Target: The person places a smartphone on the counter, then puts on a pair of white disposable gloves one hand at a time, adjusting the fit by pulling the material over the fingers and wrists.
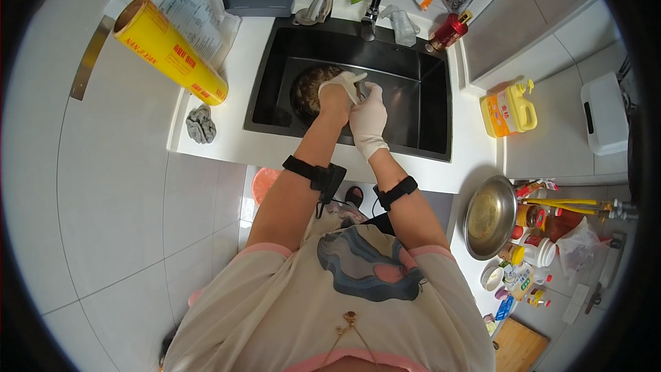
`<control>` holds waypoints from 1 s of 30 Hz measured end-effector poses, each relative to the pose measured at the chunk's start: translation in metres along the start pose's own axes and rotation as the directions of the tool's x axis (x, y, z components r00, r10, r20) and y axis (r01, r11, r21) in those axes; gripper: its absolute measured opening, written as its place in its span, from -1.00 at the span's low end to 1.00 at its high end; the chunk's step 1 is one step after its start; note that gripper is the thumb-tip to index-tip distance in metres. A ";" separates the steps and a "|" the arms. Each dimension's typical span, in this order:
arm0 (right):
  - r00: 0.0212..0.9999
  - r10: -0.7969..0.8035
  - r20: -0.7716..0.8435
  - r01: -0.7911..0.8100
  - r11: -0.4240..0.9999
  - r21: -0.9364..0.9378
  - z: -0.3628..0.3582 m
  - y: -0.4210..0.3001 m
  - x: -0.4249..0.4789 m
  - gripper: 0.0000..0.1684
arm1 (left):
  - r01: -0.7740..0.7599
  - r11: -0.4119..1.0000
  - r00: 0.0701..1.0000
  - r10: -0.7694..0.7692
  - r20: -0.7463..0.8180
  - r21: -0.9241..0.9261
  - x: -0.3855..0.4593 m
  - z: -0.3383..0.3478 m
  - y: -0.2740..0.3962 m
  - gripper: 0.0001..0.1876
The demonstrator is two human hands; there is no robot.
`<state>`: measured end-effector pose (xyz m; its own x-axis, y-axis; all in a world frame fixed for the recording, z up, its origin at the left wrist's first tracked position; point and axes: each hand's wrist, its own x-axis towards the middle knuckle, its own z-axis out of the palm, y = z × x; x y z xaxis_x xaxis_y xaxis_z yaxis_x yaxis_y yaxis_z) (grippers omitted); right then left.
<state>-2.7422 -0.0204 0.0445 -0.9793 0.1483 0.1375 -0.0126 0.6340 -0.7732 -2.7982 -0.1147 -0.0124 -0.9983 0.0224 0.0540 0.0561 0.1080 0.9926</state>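
Both of my hands wear pale thin gloves and are over a black sink (397,126). My left hand (339,88) rests at the right side of a round, dark brown mottled thing (308,94) in the sink's left part; what it is, I cannot tell. Close beside it, my right hand (368,113) has its fingers bent near the left fingertips. A small dark piece shows between the hands, too small to name, and whether either hand grips it is hidden. A chrome faucet (323,5) stands at the sink's far edge.
A yellow cling-film roll (170,51) and a crumpled grey cloth (201,124) are left of the sink. A red bottle (448,32) stands at its far right corner, a yellow detergent jug (508,111) to the right. A metal bowl (490,217) and several jars lie at the lower right.
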 end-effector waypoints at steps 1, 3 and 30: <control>0.999 -0.031 -0.024 0.030 0.999 -0.041 0.000 0.003 0.002 -0.56 | 0.033 0.999 0.999 -0.033 0.006 -0.008 0.000 0.002 0.013 -0.74; 1.000 0.018 -0.025 -0.019 0.999 -0.032 0.000 0.001 0.004 -0.53 | 0.069 0.981 0.998 -0.069 0.008 -0.181 -0.005 0.002 0.035 -0.71; 0.997 -0.029 -0.075 0.039 0.990 0.133 -0.003 -0.012 -0.008 -0.60 | 0.387 0.583 0.864 -0.501 0.059 -0.715 -0.025 0.007 0.075 -0.58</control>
<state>-2.7334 -0.0263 0.0545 -0.9607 0.1864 0.2058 -0.0773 0.5324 -0.8429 -2.7693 -0.1004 0.0599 -0.8893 0.0238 -0.4567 -0.3649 -0.6389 0.6773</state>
